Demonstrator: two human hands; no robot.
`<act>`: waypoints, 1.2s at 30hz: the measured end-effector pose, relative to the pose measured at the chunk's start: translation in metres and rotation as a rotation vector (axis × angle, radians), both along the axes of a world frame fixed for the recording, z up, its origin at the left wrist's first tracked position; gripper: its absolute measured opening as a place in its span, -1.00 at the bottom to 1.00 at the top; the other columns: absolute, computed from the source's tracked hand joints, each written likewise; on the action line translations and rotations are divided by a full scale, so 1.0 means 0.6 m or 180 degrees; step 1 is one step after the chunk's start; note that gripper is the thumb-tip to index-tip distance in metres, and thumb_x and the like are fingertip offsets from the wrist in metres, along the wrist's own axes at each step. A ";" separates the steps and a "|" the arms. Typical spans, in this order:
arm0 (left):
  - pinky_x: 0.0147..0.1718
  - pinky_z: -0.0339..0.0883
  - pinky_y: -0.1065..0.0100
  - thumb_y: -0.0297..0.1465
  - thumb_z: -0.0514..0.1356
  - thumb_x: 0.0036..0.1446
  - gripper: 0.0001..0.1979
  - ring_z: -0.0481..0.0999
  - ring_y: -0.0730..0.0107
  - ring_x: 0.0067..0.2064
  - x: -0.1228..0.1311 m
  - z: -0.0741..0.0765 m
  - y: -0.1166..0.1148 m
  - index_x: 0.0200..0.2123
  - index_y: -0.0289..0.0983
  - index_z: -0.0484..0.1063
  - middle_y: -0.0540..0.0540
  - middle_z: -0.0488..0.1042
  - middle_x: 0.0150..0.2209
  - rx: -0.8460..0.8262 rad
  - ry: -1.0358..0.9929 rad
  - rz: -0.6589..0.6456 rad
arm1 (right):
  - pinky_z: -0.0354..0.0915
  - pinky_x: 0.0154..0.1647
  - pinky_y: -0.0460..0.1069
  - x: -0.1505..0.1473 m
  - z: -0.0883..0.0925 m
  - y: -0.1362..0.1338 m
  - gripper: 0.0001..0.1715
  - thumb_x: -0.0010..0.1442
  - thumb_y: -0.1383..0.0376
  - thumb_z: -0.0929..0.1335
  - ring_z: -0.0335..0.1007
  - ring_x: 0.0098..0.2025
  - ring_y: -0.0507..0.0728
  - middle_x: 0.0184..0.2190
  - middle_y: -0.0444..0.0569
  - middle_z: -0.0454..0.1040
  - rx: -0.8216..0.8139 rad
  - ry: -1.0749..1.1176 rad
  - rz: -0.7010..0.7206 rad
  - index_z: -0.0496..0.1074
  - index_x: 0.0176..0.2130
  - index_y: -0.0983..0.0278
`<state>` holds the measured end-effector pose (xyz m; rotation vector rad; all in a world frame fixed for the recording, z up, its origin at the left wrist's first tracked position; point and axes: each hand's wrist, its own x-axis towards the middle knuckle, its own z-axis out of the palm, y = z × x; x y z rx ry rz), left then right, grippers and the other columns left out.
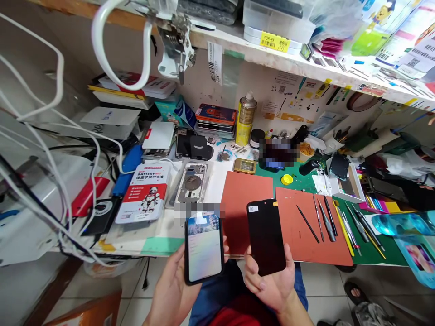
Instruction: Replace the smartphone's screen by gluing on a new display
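Note:
My left hand [171,283] grips a smartphone [203,248] with its screen lit, held upright over my lap. My right hand [272,283] holds a black screen panel [265,236] by its lower end; the panel carries a small white sticker near its top left corner. Both items hover at the front edge of the workbench, just in front of two orange-brown work mats [246,199].
Tweezers and thin tools [326,222] lie on the right mat and green cutting mat [370,253]. A phone back housing [193,182], a battery box [144,192], a yellow spray can [245,118], stacked boxes and white cables [50,149] crowd the bench.

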<state>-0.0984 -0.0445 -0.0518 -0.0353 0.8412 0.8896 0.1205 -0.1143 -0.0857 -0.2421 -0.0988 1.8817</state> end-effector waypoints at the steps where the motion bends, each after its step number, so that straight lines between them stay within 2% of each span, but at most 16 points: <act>1: 0.06 0.63 0.02 -0.25 0.19 0.40 -0.61 0.73 -0.07 0.03 -0.001 -0.002 -0.001 0.18 -0.23 0.63 -0.21 0.69 0.07 0.0021 0.0006 -0.0040 | 0.00 -0.43 -0.04 0.000 -0.001 0.000 -0.01 0.28 -0.37 0.27 -0.01 -0.54 -0.04 -0.29 -0.07 0.38 -0.0007 -0.0018 -0.0003 0.53 0.11 0.43; 7: 0.25 0.47 -0.11 -0.22 0.19 0.41 -0.58 0.63 -0.16 0.19 0.004 0.000 -0.003 0.21 -0.24 0.61 -0.22 0.68 0.09 0.0140 -0.0066 -0.0152 | 0.01 -0.44 -0.03 0.002 0.003 -0.001 -0.01 0.21 -0.41 0.30 -0.05 -0.57 -0.05 -0.34 -0.10 0.36 -0.0176 -0.0205 -0.0010 0.54 0.05 0.39; 12: 0.25 0.45 -0.14 -0.22 0.15 0.44 -0.59 0.67 -0.15 0.14 0.024 0.017 -0.005 0.15 -0.30 0.65 -0.31 0.68 0.08 0.0351 -0.0178 -0.0125 | 0.05 -0.44 -0.02 0.015 0.019 -0.006 -0.03 0.15 -0.42 0.34 -0.03 -0.55 -0.03 -0.36 -0.06 0.38 -0.0528 -0.0508 -0.0107 0.58 0.01 0.35; 16: 0.27 0.39 -0.18 -0.17 0.12 0.47 -0.54 0.67 -0.16 0.12 0.036 0.024 -0.006 0.13 -0.35 0.64 -0.36 0.69 0.04 0.0582 -0.0179 -0.0082 | 0.21 -0.36 0.06 0.041 0.029 -0.012 -0.07 0.11 -0.38 0.37 0.20 -0.45 0.09 -0.26 0.07 0.49 -0.0780 -0.1097 -0.0429 0.58 0.09 0.25; 20: 0.28 0.34 -0.23 -0.12 0.10 0.47 -0.50 0.62 -0.24 0.20 0.039 0.023 -0.006 0.15 -0.37 0.60 -0.37 0.67 0.08 0.0800 -0.0212 -0.0105 | 0.37 -0.22 0.24 0.066 0.033 -0.010 -0.20 0.15 -0.28 0.38 0.49 -0.15 0.36 0.04 0.24 0.57 -0.0888 -0.1972 -0.0793 0.55 0.17 0.12; 23: 0.28 0.32 -0.24 -0.13 0.12 0.45 -0.50 0.57 -0.26 0.25 0.041 0.026 -0.007 0.21 -0.35 0.55 -0.35 0.64 0.13 0.0861 -0.0263 -0.0129 | 0.41 0.01 0.34 0.077 0.036 -0.002 -0.30 0.21 -0.19 0.40 0.51 0.05 0.44 0.07 0.21 0.59 -0.0848 -0.2783 -0.0844 0.55 0.15 0.14; 26: 0.28 0.32 -0.22 -0.14 0.13 0.43 -0.48 0.55 -0.26 0.27 0.044 0.031 -0.006 0.28 -0.33 0.49 -0.34 0.61 0.19 0.0906 -0.0311 -0.0139 | 0.39 0.16 0.28 0.083 0.043 0.017 -0.34 0.19 -0.13 0.49 0.51 0.11 0.38 0.03 0.14 0.60 -0.0991 -0.3953 -0.0838 0.54 0.11 0.19; 29: 0.28 0.33 -0.21 -0.15 0.11 0.43 -0.45 0.53 -0.26 0.29 0.046 0.035 -0.006 0.34 -0.32 0.43 -0.33 0.60 0.21 0.0967 -0.0356 -0.0139 | 0.41 0.09 0.26 0.078 0.051 0.043 -0.21 0.10 -0.24 0.51 0.51 0.02 0.36 -0.03 0.11 0.59 -0.1099 -0.5657 -0.0686 0.51 0.10 0.20; 32: 0.28 0.33 -0.22 -0.17 0.11 0.43 -0.44 0.54 -0.26 0.28 0.047 0.036 -0.006 0.36 -0.33 0.40 -0.35 0.60 0.19 0.1026 -0.0426 -0.0159 | 0.39 0.03 0.33 0.057 0.055 0.066 -0.12 0.13 -0.34 0.42 0.46 0.00 0.46 -0.09 0.24 0.53 -0.0890 -0.7477 -0.0644 0.52 0.03 0.31; 34: 0.28 0.33 -0.24 -0.21 0.12 0.41 -0.43 0.55 -0.26 0.27 0.048 0.037 -0.006 0.39 -0.30 0.35 -0.34 0.59 0.21 0.1034 -0.0451 -0.0133 | 0.38 0.00 0.37 0.038 0.053 0.077 -0.14 0.20 -0.33 0.37 0.42 0.01 0.53 -0.15 0.33 0.47 -0.0604 -0.8259 -0.0775 0.51 -0.03 0.39; 36: 0.28 0.33 -0.24 -0.26 0.14 0.38 -0.40 0.56 -0.26 0.26 0.049 0.039 -0.006 0.43 -0.25 0.29 -0.31 0.58 0.24 0.1024 -0.0449 -0.0113 | 0.39 -0.07 0.36 0.019 0.048 0.084 -0.19 0.25 -0.30 0.34 0.40 -0.04 0.54 -0.20 0.35 0.44 -0.0415 -0.8586 -0.0825 0.49 -0.07 0.40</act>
